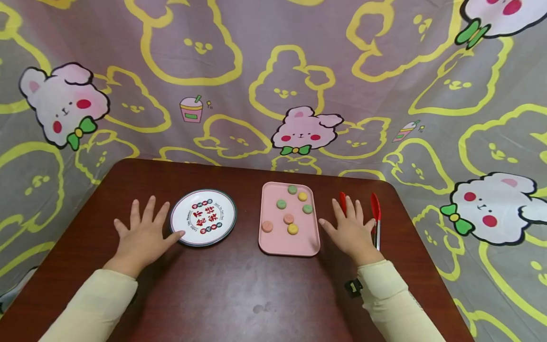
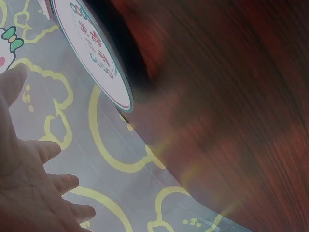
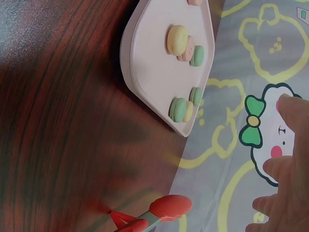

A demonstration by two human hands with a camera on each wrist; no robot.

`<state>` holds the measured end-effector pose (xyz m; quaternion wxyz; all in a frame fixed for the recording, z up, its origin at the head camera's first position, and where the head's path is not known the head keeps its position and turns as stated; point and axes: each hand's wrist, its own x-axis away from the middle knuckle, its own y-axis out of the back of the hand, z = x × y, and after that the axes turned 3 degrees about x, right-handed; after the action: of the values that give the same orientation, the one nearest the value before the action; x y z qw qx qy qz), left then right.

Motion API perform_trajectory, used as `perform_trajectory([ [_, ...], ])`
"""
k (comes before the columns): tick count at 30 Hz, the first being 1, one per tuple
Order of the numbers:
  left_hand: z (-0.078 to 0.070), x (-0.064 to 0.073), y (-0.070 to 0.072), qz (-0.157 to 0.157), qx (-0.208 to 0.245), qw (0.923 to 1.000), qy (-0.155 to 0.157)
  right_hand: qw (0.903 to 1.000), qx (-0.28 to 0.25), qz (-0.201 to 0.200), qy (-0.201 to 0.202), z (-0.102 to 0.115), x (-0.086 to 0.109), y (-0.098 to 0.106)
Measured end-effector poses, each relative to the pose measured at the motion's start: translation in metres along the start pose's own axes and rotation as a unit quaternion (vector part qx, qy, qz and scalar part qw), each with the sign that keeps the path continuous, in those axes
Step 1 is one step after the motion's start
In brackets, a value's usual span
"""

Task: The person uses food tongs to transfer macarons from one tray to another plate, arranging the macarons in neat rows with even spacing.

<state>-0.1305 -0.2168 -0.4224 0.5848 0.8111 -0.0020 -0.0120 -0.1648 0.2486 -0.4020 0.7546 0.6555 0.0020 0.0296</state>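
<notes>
My left hand (image 1: 143,237) is spread with fingers straight, its thumb overlapping the near left rim of a round white plate (image 1: 222,216) with red lettering and a dark rim. My right hand (image 1: 351,232) is spread too, between a pink tray (image 1: 273,244) and a pair of red-tipped tongs (image 1: 376,209), partly covering the tongs. Neither hand holds anything. On the tray lie several macarons: green ones such as this macaron (image 1: 281,204), yellow ones like this macaron (image 1: 292,229), and pinkish-orange ones like this macaron (image 1: 267,226). In the right wrist view the tongs' red heads (image 3: 170,207) show below the tray.
Everything lies on a dark brown wooden table (image 1: 239,294) with rounded far corners. A grey curtain (image 1: 239,95) printed with yellow outlines and white rabbits hangs behind the table and along its sides. A dark device (image 1: 353,288) sits at the right wrist.
</notes>
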Motion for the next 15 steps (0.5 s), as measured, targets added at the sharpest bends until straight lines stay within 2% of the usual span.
perform_trajectory([
  [15,0.0048,-0.0011,-0.0003,0.006,0.007,1.0000,-0.001,0.9999,-0.006,-0.006,-0.010,-0.0033,0.0036,0.0009],
])
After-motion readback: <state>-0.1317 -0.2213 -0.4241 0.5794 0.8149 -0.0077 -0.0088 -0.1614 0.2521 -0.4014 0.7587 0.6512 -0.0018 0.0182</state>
